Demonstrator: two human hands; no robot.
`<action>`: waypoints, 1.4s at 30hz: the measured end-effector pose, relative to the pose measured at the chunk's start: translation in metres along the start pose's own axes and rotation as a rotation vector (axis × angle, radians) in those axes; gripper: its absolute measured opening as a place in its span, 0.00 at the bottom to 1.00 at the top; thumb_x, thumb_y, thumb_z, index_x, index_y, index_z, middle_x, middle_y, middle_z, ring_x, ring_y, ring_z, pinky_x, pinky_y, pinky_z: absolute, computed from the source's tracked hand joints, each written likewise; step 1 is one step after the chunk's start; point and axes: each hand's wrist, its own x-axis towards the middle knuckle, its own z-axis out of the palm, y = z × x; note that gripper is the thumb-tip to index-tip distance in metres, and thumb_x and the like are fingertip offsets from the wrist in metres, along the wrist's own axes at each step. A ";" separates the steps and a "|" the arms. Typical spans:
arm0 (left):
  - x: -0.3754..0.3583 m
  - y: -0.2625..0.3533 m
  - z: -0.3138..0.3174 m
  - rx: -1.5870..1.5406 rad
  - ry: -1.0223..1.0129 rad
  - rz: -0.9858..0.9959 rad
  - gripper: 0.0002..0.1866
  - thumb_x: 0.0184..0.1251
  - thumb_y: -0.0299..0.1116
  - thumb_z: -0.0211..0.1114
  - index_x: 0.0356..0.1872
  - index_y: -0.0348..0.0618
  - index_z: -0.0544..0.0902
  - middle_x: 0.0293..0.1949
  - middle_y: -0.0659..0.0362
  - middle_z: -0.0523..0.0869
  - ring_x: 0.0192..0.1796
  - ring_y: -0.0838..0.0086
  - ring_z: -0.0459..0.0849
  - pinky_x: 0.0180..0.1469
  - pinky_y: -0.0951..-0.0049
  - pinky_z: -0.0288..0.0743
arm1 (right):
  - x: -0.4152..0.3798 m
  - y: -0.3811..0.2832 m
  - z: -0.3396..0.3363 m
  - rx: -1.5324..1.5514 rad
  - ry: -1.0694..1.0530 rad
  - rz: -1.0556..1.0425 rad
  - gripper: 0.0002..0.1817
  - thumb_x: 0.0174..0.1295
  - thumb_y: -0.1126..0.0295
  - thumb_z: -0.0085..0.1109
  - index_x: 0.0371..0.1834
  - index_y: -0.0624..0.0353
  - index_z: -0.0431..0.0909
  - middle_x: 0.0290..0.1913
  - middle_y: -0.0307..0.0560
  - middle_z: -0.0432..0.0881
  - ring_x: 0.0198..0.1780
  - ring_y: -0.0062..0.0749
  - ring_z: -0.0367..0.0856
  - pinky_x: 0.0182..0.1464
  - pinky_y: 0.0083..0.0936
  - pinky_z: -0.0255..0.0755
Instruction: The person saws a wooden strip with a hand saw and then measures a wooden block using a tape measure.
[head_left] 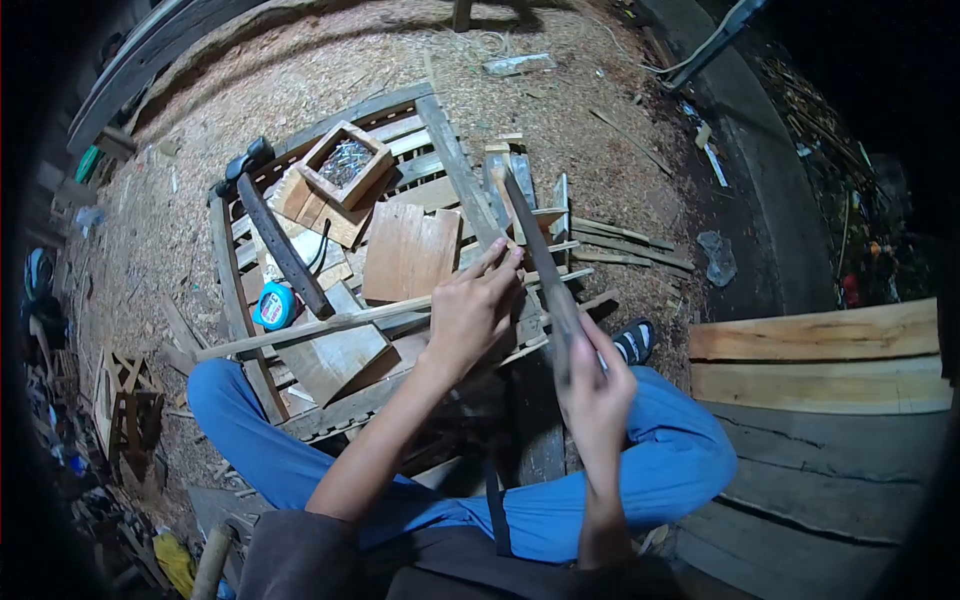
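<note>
My left hand (476, 305) is closed on a thin wooden strip (350, 319), which runs from above my left knee across the slatted pallet. Its fingertips press close to the strip's right end. In my right hand (592, 385) is a long dark-bladed tool (537, 240); blur hides whether it is a saw or a machete. The blade points away from me, just right of my left fingers, near a small wooden block (505, 165). Flat boards (412, 252) lie on the pallet (455, 160), left of my hands.
A wooden box of nails (345, 165), a hammer (280, 235) and a turquoise tape measure (275, 305) rest on the pallet. Loose sticks (630, 245) lie to its right. Planks (815, 332) extend at far right. Wood chips cover the ground.
</note>
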 end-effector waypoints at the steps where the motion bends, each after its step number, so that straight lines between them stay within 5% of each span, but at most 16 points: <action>1: 0.005 0.001 -0.004 0.006 0.013 0.023 0.25 0.65 0.35 0.74 0.66 0.52 0.87 0.67 0.50 0.86 0.54 0.54 0.91 0.55 0.57 0.83 | 0.011 -0.006 0.013 -0.151 0.021 -0.144 0.22 0.81 0.68 0.57 0.68 0.76 0.78 0.65 0.63 0.86 0.66 0.41 0.85 0.66 0.31 0.78; 5: 0.004 -0.006 0.000 0.015 0.013 0.058 0.28 0.65 0.34 0.74 0.68 0.52 0.85 0.67 0.50 0.87 0.60 0.53 0.88 0.64 0.55 0.79 | 0.010 0.015 0.016 -0.043 0.055 -0.224 0.21 0.80 0.70 0.58 0.70 0.71 0.79 0.64 0.59 0.86 0.63 0.38 0.87 0.64 0.30 0.79; 10: 0.004 -0.005 0.001 0.069 0.011 0.098 0.32 0.59 0.32 0.74 0.68 0.43 0.81 0.62 0.51 0.89 0.74 0.66 0.80 0.80 0.55 0.66 | -0.003 0.066 0.004 0.165 0.037 0.003 0.21 0.80 0.69 0.57 0.71 0.70 0.79 0.61 0.53 0.88 0.53 0.29 0.86 0.58 0.25 0.78; 17: 0.003 -0.006 0.002 0.070 -0.020 0.091 0.31 0.63 0.32 0.73 0.70 0.46 0.81 0.63 0.51 0.89 0.75 0.61 0.78 0.80 0.52 0.66 | -0.003 0.081 0.010 0.009 0.078 -0.260 0.22 0.80 0.69 0.58 0.71 0.71 0.79 0.62 0.55 0.88 0.56 0.32 0.87 0.61 0.27 0.78; 19: 0.003 -0.005 0.003 0.062 -0.014 0.093 0.31 0.63 0.32 0.73 0.70 0.46 0.81 0.64 0.52 0.88 0.75 0.60 0.79 0.80 0.52 0.66 | -0.006 0.064 0.007 0.185 0.045 0.045 0.22 0.80 0.69 0.58 0.71 0.71 0.79 0.63 0.58 0.87 0.61 0.35 0.86 0.64 0.29 0.77; 23: 0.002 -0.005 0.003 0.054 0.010 0.081 0.30 0.64 0.34 0.73 0.69 0.47 0.82 0.64 0.52 0.88 0.74 0.61 0.79 0.80 0.52 0.66 | 0.002 0.081 0.005 0.068 0.054 -0.201 0.23 0.80 0.68 0.58 0.73 0.70 0.77 0.59 0.50 0.88 0.47 0.23 0.84 0.49 0.21 0.79; 27: 0.005 -0.006 0.002 0.042 0.018 0.081 0.28 0.66 0.36 0.73 0.69 0.47 0.83 0.63 0.53 0.89 0.73 0.62 0.81 0.79 0.52 0.68 | -0.003 0.062 0.010 0.098 0.056 -0.157 0.24 0.80 0.68 0.59 0.73 0.71 0.77 0.59 0.51 0.88 0.49 0.24 0.85 0.50 0.21 0.79; 30: 0.006 -0.004 0.000 0.042 0.032 0.069 0.27 0.66 0.36 0.73 0.68 0.47 0.84 0.61 0.53 0.90 0.72 0.62 0.82 0.77 0.53 0.70 | -0.004 0.052 0.013 0.260 0.098 0.097 0.23 0.80 0.67 0.59 0.71 0.72 0.78 0.60 0.53 0.88 0.56 0.30 0.86 0.58 0.25 0.79; 37: 0.006 -0.008 0.002 0.042 0.050 0.124 0.24 0.67 0.37 0.72 0.65 0.48 0.86 0.60 0.53 0.91 0.71 0.61 0.83 0.73 0.55 0.75 | 0.009 0.003 0.013 -0.054 0.009 -0.205 0.21 0.79 0.71 0.60 0.70 0.73 0.78 0.61 0.54 0.87 0.56 0.24 0.85 0.60 0.24 0.79; 42: 0.007 -0.001 0.000 0.017 0.036 0.068 0.18 0.70 0.36 0.68 0.59 0.44 0.87 0.57 0.53 0.92 0.73 0.64 0.82 0.74 0.57 0.73 | 0.020 -0.006 -0.002 0.137 -0.035 0.076 0.22 0.80 0.69 0.61 0.70 0.72 0.78 0.59 0.51 0.88 0.56 0.25 0.86 0.59 0.25 0.79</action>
